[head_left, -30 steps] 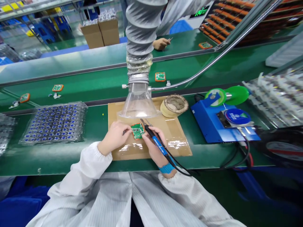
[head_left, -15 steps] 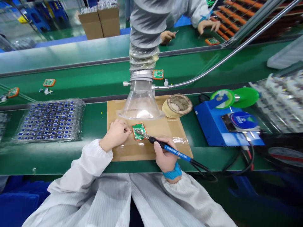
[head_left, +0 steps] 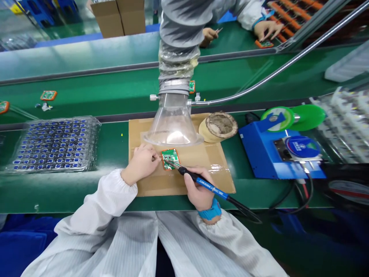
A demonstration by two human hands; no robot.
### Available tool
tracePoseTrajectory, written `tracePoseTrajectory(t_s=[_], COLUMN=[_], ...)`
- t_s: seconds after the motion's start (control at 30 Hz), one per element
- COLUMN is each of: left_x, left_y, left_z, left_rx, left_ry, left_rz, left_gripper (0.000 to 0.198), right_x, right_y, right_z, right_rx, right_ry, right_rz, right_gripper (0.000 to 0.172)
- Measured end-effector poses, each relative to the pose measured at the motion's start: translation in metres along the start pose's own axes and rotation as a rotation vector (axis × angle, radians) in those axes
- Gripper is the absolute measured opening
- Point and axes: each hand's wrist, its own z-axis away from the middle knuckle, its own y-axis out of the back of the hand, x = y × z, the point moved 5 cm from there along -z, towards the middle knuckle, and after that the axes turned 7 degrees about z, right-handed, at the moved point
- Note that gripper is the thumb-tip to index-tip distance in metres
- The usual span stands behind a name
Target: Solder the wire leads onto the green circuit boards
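Note:
A green circuit board [head_left: 171,154] with an orange edge lies on a flat sheet of cardboard [head_left: 155,184]. My right hand [head_left: 200,189] is closed round a blue and black soldering iron [head_left: 211,187], whose metal tip reaches the lower part of the board; exact contact is too small to tell. At the board's left edge, my left hand [head_left: 143,162] is closed in a pinch. Something small and dark sits between those fingertips, too small to name. Just above the board hangs a clear fume hood [head_left: 173,125].
A blue solder feeder [head_left: 259,152] with a green reel stands right, beside a round yellowish pot [head_left: 218,127]. Left lies a plastic tray [head_left: 54,144] of small blue parts. Boards lie on the green conveyor [head_left: 109,92]. Across it, a co-worker's hand [head_left: 266,30] touches another board.
The view has shifted slightly. My soldering iron has moved a little on the board, and my left hand stays at its edge. Conveyor boards sit further left; the co-worker's hand has reached a board.

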Motion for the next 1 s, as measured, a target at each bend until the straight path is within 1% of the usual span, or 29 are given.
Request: tracePoseTrajectory(t_s=[0.27, 0.37, 0.5, 0.63, 1.0], left_x=[0.000, -0.001, 0.000, -0.001, -0.001], left_y=[-0.001, -0.001, -0.002, -0.003, -0.001], left_z=[0.001, 0.002, 0.002, 0.001, -0.003], left_rx=[-0.025, -0.004, 0.010, 0.003, -0.037], left_ry=[-0.033, -0.029, -0.064, -0.065, -0.048], left_rz=[-0.026, -0.001, 0.004, -0.001, 0.004], left_gripper=[0.019, 0.016, 0.015, 0.017, 0.018], right_x=[-0.014, -0.014, -0.012, -0.011, -0.016], right_y=[-0.002, -0.002, -0.002, -0.001, -0.001], right_z=[-0.007, -0.006, -0.005, -0.005, -0.005], right_rx=[0.010, 0.007, 0.003, 0.023, 0.003], right_ry=[0.053, 0.050, 0.020, 0.014, 0.052], right_rz=[0.082, 0.088, 0.074, 0.073, 0.121], right_gripper=[0.006, 0.005, 0.006, 0.006, 0.008])
